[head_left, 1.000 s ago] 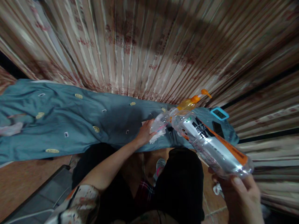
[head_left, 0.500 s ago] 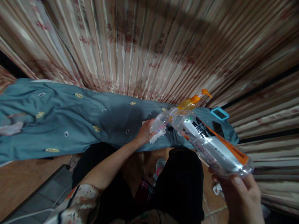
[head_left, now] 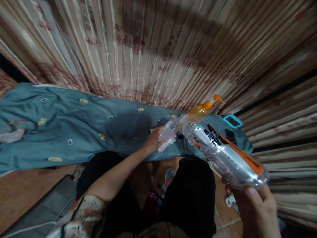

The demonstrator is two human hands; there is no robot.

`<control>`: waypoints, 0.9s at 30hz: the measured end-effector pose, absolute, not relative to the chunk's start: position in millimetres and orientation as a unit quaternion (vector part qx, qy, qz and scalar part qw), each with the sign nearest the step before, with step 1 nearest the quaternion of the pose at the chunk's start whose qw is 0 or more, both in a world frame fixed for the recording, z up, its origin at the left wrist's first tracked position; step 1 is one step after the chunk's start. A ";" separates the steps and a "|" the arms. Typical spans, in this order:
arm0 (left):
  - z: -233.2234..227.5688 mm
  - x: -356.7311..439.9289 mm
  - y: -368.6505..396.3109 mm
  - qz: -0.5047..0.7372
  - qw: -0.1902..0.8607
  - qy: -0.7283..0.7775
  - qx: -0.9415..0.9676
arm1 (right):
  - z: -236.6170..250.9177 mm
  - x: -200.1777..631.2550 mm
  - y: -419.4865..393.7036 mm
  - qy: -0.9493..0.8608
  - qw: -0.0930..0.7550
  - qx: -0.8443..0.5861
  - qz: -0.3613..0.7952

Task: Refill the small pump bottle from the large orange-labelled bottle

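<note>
Left hand (head_left: 152,142): fingers bent narrow around a clear container (head_left: 170,128), thumb on its far side. Container lies tilted, its slimmer end pointing away from the fingers to the right. White tissue (head_left: 167,145) bunched just under these fingers and the container; cannot tell whether the fingers grip it as well.

Right hand (head_left: 259,205): fingers curled round the base end of a big bottle (head_left: 230,153), clear plastic, silver and orange label. Thumb lies along the near side; the other fingertips are partly hidden beneath. Bottle slants up and left from these fingers, its far end overlapping the container's slim end in view. Whether the two touch, cannot tell.

Beyond the right fingers, past the bottle's far end: pump bottle (head_left: 199,110), amber body, orange top, leaning. Farther up from the right fingers, on the right end of the cloth: black phone (head_left: 230,136), with a blue-rimmed timer (head_left: 232,121) just beyond it. Digits too blurred to read.

Blue-green cloth (head_left: 123,129) spreads under the left fingers and well to their left; pale wrap (head_left: 12,136) at its far left. Curtain (head_left: 148,59) behind, beyond both hands' fingers.
</note>
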State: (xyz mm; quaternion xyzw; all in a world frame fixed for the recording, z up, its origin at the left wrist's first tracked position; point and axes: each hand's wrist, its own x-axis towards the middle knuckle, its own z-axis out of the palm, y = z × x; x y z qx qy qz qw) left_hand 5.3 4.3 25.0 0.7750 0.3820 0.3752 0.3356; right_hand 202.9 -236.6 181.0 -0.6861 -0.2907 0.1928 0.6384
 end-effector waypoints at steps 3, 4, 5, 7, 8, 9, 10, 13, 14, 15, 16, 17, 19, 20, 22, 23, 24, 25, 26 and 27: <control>23.3 5.1 4.8 0.376 0.332 0.379 0.778 | 181.4 202.9 -236.1 -0.281 0.636 -0.691 0.198; 23.1 5.0 4.9 0.374 0.332 0.379 0.779 | 181.7 202.8 -235.8 -0.282 0.637 -0.690 0.199; 23.2 4.8 4.9 0.371 0.332 0.379 0.780 | 182.0 202.6 -235.5 -0.283 0.637 -0.688 0.199; 23.8 4.5 4.7 0.366 0.333 0.381 0.781 | 182.6 202.2 -234.9 -0.283 0.641 -0.685 0.200; 24.3 4.4 4.6 0.365 0.332 0.381 0.782 | 182.8 202.0 -234.6 -0.279 0.645 -0.684 0.197; 24.7 4.3 4.5 0.364 0.331 0.381 0.783 | 182.9 201.9 -234.4 -0.275 0.648 -0.683 0.196; 25.1 4.2 4.3 0.365 0.330 0.381 0.783 | 182.8 201.9 -234.2 -0.271 0.650 -0.682 0.194; 26.1 4.4 4.0 0.366 0.330 0.382 0.782 | 182.4 202.0 -234.1 -0.277 0.651 -0.681 0.190; 26.5 4.5 3.9 0.366 0.331 0.383 0.781 | 182.4 201.8 -234.1 -0.282 0.651 -0.679 0.189; 27.0 4.5 3.8 0.365 0.332 0.383 0.781 | 182.6 201.6 -234.1 -0.286 0.651 -0.678 0.187; 27.6 4.6 3.7 0.363 0.334 0.384 0.781 | 183.0 201.1 -234.0 -0.288 0.651 -0.677 0.186; 28.3 4.6 3.6 0.360 0.336 0.384 0.781 | 183.5 200.5 -233.8 -0.289 0.652 -0.677 0.185; 29.6 4.5 3.4 0.354 0.340 0.387 0.781 | 184.7 199.3 -233.4 -0.283 0.653 -0.679 0.181; 30.2 4.5 3.3 0.351 0.341 0.389 0.780 | 185.2 198.8 -233.1 -0.280 0.653 -0.680 0.180; 30.8 4.4 3.2 0.348 0.341 0.392 0.780 | 185.9 198.6 -232.6 -0.279 0.653 -0.682 0.177; 30.9 4.4 3.2 0.348 0.340 0.392 0.781 | 186.0 198.9 -232.4 -0.281 0.652 -0.681 0.178; 30.8 4.4 3.1 0.348 0.339 0.391 0.782 | 186.0 199.4 -232.3 -0.284 0.651 -0.680 0.180; 30.6 4.4 3.0 0.349 0.338 0.389 0.783 | 185.8 199.9 -232.2 -0.287 0.651 -0.678 0.183; 30.4 4.4 2.8 0.350 0.337 0.388 0.783 | 185.4 200.5 -232.3 -0.289 0.651 -0.677 0.185; 30.1 4.4 2.7 0.351 0.335 0.388 0.784 | 185.1 200.9 -232.4 -0.289 0.652 -0.676 0.185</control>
